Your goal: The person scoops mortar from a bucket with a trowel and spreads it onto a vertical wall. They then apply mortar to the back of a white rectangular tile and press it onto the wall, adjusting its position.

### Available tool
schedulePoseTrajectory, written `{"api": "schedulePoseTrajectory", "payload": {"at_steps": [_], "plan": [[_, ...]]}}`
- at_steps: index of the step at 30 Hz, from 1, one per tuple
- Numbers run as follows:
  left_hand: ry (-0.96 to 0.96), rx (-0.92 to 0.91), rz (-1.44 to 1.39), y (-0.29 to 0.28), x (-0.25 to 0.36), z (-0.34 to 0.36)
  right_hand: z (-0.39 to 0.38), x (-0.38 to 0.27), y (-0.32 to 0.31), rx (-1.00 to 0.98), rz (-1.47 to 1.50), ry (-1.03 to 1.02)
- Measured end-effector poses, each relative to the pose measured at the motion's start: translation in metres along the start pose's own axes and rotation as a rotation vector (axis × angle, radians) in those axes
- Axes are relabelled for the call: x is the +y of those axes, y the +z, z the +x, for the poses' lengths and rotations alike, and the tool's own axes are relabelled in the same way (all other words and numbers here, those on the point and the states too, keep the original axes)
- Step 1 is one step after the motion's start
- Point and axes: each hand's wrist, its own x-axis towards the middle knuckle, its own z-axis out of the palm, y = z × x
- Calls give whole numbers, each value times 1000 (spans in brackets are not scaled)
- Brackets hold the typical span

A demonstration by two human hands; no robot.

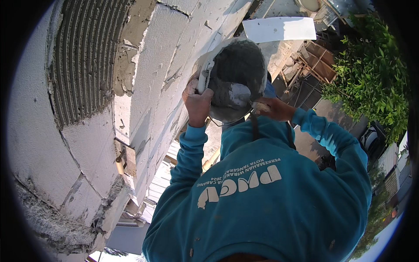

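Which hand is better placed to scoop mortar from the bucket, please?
Probably the right hand: it seems to hold a trowel in the bucket, while the left hand grips its rim.

The left is closed off by the block wall (152, 65). The middle is filled by the bucket (235, 78); room is seemingly left on the right, toward the bush (371, 74).

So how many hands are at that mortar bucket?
2. The left hand grips the mortar bucket at its rim nearest the block wall; the right hand is at its opposite edge. No others show.
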Motion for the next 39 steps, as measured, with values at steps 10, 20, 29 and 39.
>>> {"api": "schedulePoseTrajectory", "payload": {"at_steps": [10, 20, 29, 39], "plan": [[-167, 189, -260, 75, -67, 48, -40, 42, -46, 466, 179, 320], [-258, 187, -451, 122, -116, 71, 55, 282, -196, 954, -582, 790], [-362, 253, -475, 150, -106, 87, 30, 294, -249, 1103, -544, 783], [-329, 171, -236, 148, -73, 111, -32, 111, -189, 861, -195, 101]]}}
